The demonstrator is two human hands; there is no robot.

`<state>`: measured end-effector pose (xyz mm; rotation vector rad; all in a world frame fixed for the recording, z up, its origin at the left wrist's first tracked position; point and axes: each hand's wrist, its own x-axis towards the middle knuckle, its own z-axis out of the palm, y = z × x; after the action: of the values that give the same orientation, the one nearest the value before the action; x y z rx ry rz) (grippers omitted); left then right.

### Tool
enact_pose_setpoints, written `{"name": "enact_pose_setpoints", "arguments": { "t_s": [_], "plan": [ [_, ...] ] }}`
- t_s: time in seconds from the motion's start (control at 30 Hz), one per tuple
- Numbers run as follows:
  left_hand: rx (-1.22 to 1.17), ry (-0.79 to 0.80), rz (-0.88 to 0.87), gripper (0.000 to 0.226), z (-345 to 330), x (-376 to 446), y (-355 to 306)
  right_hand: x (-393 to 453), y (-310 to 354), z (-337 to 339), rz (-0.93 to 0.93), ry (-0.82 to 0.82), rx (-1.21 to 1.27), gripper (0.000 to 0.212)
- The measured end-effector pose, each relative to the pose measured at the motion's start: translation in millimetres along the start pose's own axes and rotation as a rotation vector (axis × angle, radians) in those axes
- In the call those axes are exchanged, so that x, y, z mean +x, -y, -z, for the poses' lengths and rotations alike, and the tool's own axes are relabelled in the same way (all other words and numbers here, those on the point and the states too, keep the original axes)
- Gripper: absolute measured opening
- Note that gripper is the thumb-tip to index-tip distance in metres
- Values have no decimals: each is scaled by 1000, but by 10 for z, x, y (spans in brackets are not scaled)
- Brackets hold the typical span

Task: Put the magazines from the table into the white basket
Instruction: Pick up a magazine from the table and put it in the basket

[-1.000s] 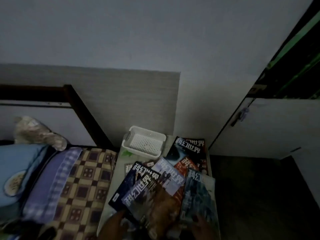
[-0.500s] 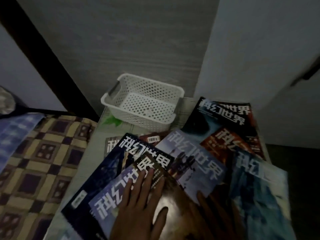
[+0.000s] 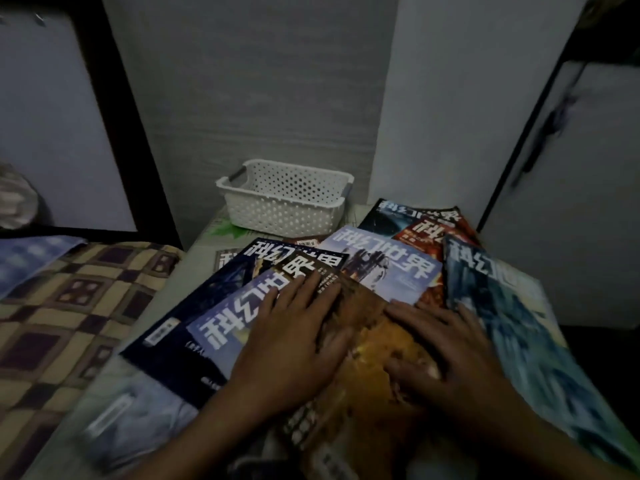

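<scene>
Magazines (image 3: 384, 275) overlap to table edge (image 3: 166, 299) beside basket (image 3: 284, 209).

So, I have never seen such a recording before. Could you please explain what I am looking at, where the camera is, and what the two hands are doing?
There is no machine here. A person wears one camera on the head, so the picture looks forward and down at that person's own bare hands. The room is dim and the picture is partly blurred.

The left hand and the right hand both lie flat, fingers spread, on an orange-brown magazine. This magazine lies on top of a fan of overlapping magazines on a small table. Neither hand grips anything; they only press or rest.

Behind the magazines, at the far end of the table, stands a white basket with small holes. No magazine is seen in it. To the left is a chequered blanket.
</scene>
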<state>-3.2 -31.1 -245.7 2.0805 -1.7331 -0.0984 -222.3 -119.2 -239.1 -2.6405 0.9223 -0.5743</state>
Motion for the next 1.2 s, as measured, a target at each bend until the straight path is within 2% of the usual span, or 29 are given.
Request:
{"name": "enact_pose_setpoints", "arguments": {
  "t_s": [0.07, 0.13, 0.2, 0.23, 0.27, 0.33, 0.4, 0.47, 0.57, 0.63, 0.7, 0.73, 0.8, 0.83, 0.9, 0.93, 1.0, 1.03, 1.1, 1.2],
  "plan": [
    [-236, -109, -32, 51, 99, -85, -11, 90, 64, 88, -131, 62, 151, 63],
    [-463, -278, -16, 15, 169, -241, -24, 63, 98, 155, -208, 114, 362, 74],
    [-451, -424, 22, 11, 178, -440, -14, 180, 149, 238, -315, 153, 493, 83],
    [-359, -454, 9, 10, 161, -553, 5, 264, 203, 266, -344, 167, 454, 86],
    [-229, -440, -19, 13, 118, -654, 38, 349, 240, 284, -367, 201, 343, 87],
    [11, -275, 38, 38, 39, -823, 121, 492, 314, 301, -422, 258, 212, 79],
    [114, -99, 187, 58, 33, -921, 201, 564, 372, 340, -450, 258, 219, 50],
    [90, -19, 205, 64, 103, -969, 250, 568, 451, 394, -398, 274, 160, 34],
    [20, 101, 97, 65, 230, -1002, 365, 620, 547, 526, -231, 247, 92, 25],
    [-114, 187, 19, 60, 339, -1025, 463, 673, 659, 604, -194, 244, 283, 18],
    [-265, 215, 8, 56, 429, -1062, 542, 720, 736, 579, -241, 380, 435, 9],
    [-313, 208, 11, 56, 456, -1074, 568, 723, 736, 531, -268, 447, 476, 12],
    [-369, 101, 45, 63, 443, -1065, 594, 729, 704, 423, -303, 452, 583, 22],
    [-405, -17, 95, 72, 430, -1040, 600, 733, 676, 381, -289, 400, 656, 23],
    [-646, -279, 277, 83, 447, -956, 588, 782, 635, 349, -213, 230, 882, 24],
    [-812, -371, 352, 79, 501, -874, 560, 842, 648, 370, -170, 156, 1035, 25],
    [-980, -488, 387, 39, 687, -597, 526, 1038, 726, 468, -89, 35, 1268, 27],
    [-918, -537, 349, 20, 834, -436, 519, 1163, 771, 542, -46, -21, 1298, 27],
    [-895, -613, 246, 26, 1201, 19, 522, 1517, 853, 755, 9, -93, 1201, 22],
    [-738, -674, 166, 24, 1694, 863, 703, 2144, 885, 1127, -14, -103, 818, 21]
  ]
}}
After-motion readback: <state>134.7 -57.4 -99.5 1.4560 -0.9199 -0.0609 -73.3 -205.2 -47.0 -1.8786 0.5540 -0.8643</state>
